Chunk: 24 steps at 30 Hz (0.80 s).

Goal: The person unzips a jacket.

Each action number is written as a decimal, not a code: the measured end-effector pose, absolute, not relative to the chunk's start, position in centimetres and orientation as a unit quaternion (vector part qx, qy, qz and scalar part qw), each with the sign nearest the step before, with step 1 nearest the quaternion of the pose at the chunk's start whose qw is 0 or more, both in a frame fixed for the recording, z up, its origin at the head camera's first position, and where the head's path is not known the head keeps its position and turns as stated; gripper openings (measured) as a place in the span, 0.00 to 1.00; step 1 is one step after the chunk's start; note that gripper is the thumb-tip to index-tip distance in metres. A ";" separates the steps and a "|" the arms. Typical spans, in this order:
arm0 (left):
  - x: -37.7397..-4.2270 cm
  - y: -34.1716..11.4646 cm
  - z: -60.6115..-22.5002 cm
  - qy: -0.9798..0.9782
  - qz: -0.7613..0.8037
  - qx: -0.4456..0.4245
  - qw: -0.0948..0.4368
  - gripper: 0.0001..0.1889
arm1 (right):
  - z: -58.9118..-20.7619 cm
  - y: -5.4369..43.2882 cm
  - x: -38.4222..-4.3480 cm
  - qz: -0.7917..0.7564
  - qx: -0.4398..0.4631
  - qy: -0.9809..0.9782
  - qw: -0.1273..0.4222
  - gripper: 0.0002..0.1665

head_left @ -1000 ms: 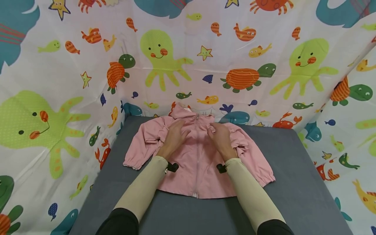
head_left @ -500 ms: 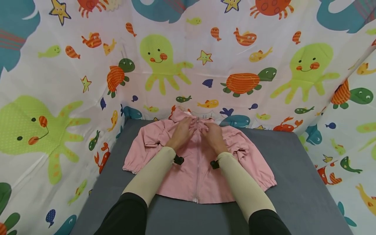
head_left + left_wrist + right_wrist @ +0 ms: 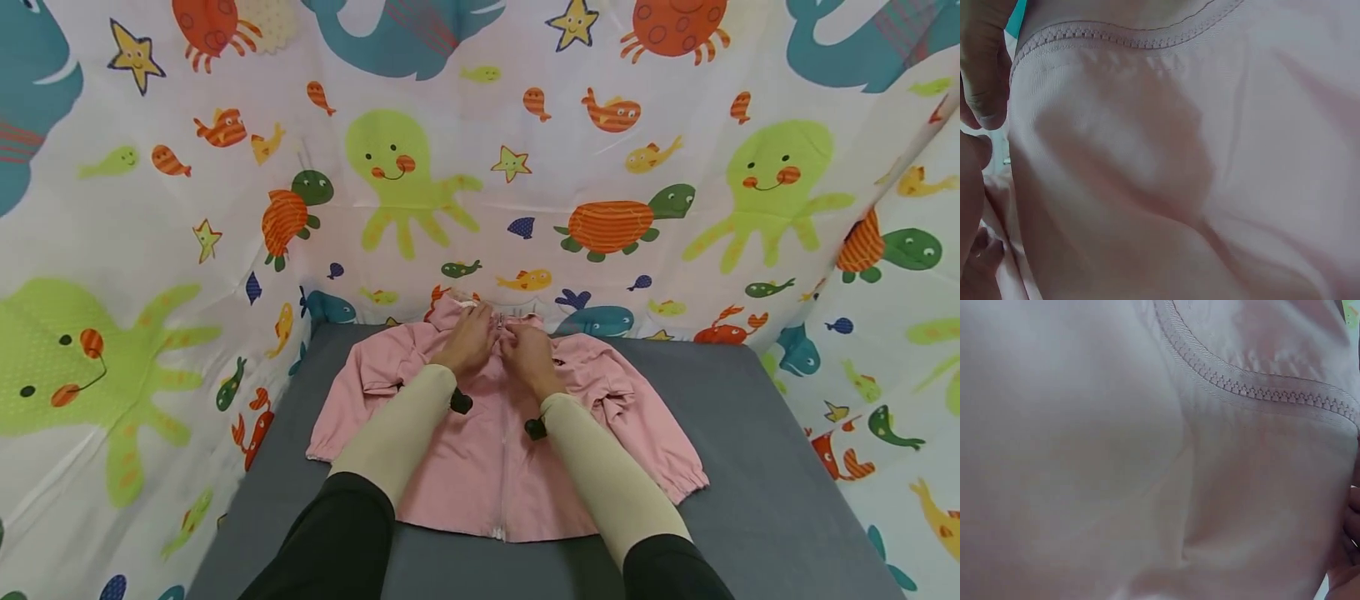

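A pink zip-up jacket (image 3: 450,492) lies front up, sleeves spread to both sides. Its zipper (image 3: 504,450) runs closed down the middle, and the teeth (image 3: 1260,394) show close up in the right wrist view. At the collar, left of the zipper, my left hand (image 3: 467,342) holds the fabric with bent fingers. My right hand (image 3: 528,358) pinches at the collar just right of the zipper top, fingers curled. Both hands nearly meet there; their fingertips are partly hidden. In the left wrist view, fingers (image 3: 985,81) show at the left edge beside the raised cloth.
The jacket rests on a grey table (image 3: 750,467). A white curtain (image 3: 465,50) printed with sea animals hangs behind the table and along both sides. The jacket's collar (image 3: 448,310) reaches the back edge by the curtain.
Both hands have moved up and inward over the jacket's chest to the collar. Their spread fingers have closed on the cloth by the zipper top. The head view has tilted slightly upward.
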<state>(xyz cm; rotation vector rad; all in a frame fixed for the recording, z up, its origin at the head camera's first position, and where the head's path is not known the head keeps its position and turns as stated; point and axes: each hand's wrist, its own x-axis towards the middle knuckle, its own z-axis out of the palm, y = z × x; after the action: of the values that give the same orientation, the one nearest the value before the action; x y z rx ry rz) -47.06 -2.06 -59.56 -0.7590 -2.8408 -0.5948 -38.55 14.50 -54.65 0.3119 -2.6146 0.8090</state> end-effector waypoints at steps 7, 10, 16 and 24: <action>-44.1 -2.8 -56.4 -0.950 -0.223 -0.212 0.046 0.22 | -54.6 13.6 -38.6 0.297 0.136 -0.920 0.215 0.09; -42.7 -2.8 -54.4 -0.954 -0.197 -0.216 0.064 0.19 | -54.6 13.5 -38.7 0.296 0.143 -0.915 0.233 0.06; -44.2 -3.1 -56.4 -0.921 -0.287 -0.241 0.106 0.15 | -54.8 13.3 -38.7 0.290 0.143 -0.914 0.244 0.06; -45.4 -3.3 -58.5 -0.887 -0.373 -0.254 0.102 0.16 | -55.1 13.0 -38.5 0.300 0.130 -0.917 0.227 0.17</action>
<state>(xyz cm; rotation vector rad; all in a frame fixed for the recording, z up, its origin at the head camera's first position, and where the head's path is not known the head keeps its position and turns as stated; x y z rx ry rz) -45.37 -3.32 -58.46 -0.7505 -2.6176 -1.0999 -38.53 13.04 -55.13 0.3594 -2.5274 0.8280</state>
